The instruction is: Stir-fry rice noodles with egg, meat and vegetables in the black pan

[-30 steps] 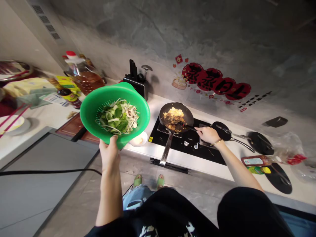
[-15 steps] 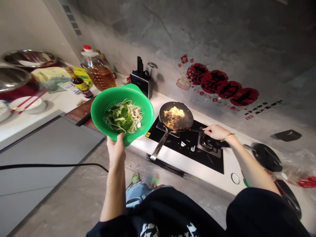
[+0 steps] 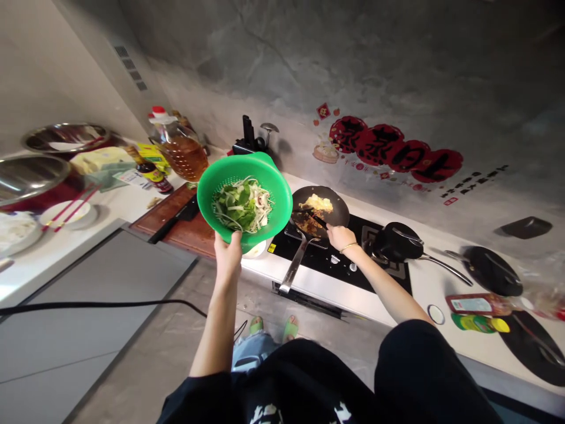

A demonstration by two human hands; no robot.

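Head camera, down over stove (image 3: 344, 259), near.

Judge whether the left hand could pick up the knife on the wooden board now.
Probably not: the left hand grips the green colander, though the knife lies uncovered on the wooden board.

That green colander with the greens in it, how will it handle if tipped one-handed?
Probably light: the left hand holds the green colander up by its rim alone. It looks like stiff plastic, so it should keep its shape. The greens, loose leaves and sprouts, would likely slide out together once tilted.
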